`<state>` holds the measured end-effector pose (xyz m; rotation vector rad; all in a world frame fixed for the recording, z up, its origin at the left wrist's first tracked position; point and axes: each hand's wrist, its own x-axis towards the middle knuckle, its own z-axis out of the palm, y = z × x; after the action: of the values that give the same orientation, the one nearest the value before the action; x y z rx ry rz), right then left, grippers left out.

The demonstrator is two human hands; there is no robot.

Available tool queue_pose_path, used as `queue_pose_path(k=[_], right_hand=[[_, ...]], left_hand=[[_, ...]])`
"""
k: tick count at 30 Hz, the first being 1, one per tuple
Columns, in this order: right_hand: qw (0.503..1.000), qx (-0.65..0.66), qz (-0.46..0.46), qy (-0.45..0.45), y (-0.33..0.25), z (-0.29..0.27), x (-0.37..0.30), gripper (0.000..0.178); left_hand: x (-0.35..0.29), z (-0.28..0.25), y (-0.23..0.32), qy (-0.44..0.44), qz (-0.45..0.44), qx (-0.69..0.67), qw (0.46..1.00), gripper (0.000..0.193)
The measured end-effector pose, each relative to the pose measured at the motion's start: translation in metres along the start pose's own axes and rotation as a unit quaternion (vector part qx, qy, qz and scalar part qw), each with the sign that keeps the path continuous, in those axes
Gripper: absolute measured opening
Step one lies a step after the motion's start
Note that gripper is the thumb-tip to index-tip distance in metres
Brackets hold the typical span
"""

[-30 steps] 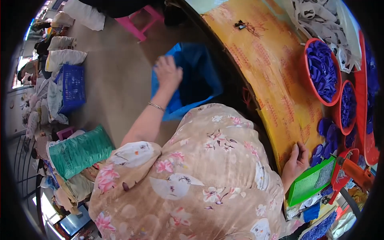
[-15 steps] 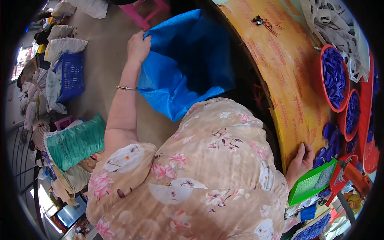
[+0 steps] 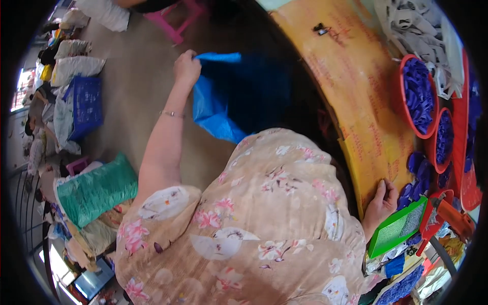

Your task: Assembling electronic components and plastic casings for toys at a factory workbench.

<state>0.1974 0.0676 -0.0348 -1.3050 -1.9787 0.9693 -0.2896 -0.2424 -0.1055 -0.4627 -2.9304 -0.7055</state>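
My left hand [image 3: 187, 69] is closed on the rim of a large blue woven plastic bag [image 3: 216, 104], which hangs with its mouth gaping beside the table. The bag's inside and far side lie in deep shadow. At the right, my right hand [image 3: 381, 206] rests at the near end of the yellow-covered table [image 3: 356, 86], fingers curled and thumb up; I cannot make out anything between them. Close to it are a green tray [image 3: 397, 227] with grey grainy contents and a loose pile of purple-blue pieces [image 3: 419, 175].
Two red bowls, a large one [image 3: 405, 101] and a small one [image 3: 435, 145], hold purple-blue pieces along the table's right side. A small dark part with thin wires [image 3: 321, 29] lies farther up. Leftward stand a blue crate [image 3: 87, 108], a green sack [image 3: 96, 190] and a pink stool [image 3: 175, 23].
My left hand has moved slightly down and right with the bag's rim, and the bag has sunk and narrowed into the shadow. My right hand stays in place.
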Motion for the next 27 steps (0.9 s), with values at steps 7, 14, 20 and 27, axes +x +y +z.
queue_pose_path(k=[7,14,20,27], right_hand=[[1.0,0.0,-0.024,0.003,-0.019,0.002,-0.011,0.009],[0.883,0.041,-0.297,-0.362,-0.137,0.056,0.006,0.032],[0.757,-0.035,-0.512,-0.405,-0.154,0.214,-0.003,0.05],[0.778,-0.003,-0.354,-0.52,-0.132,0.277,-0.005,0.011]], left_hand=[[0.013,-0.012,-0.018,0.032,-0.099,-0.161,0.982,0.022],[0.05,-0.079,-0.017,0.074,-0.266,-0.596,0.754,0.019],[0.059,-0.123,0.026,0.082,-0.247,-0.637,0.725,0.027],[0.043,-0.18,-0.006,0.036,-0.206,-0.638,0.741,0.025]])
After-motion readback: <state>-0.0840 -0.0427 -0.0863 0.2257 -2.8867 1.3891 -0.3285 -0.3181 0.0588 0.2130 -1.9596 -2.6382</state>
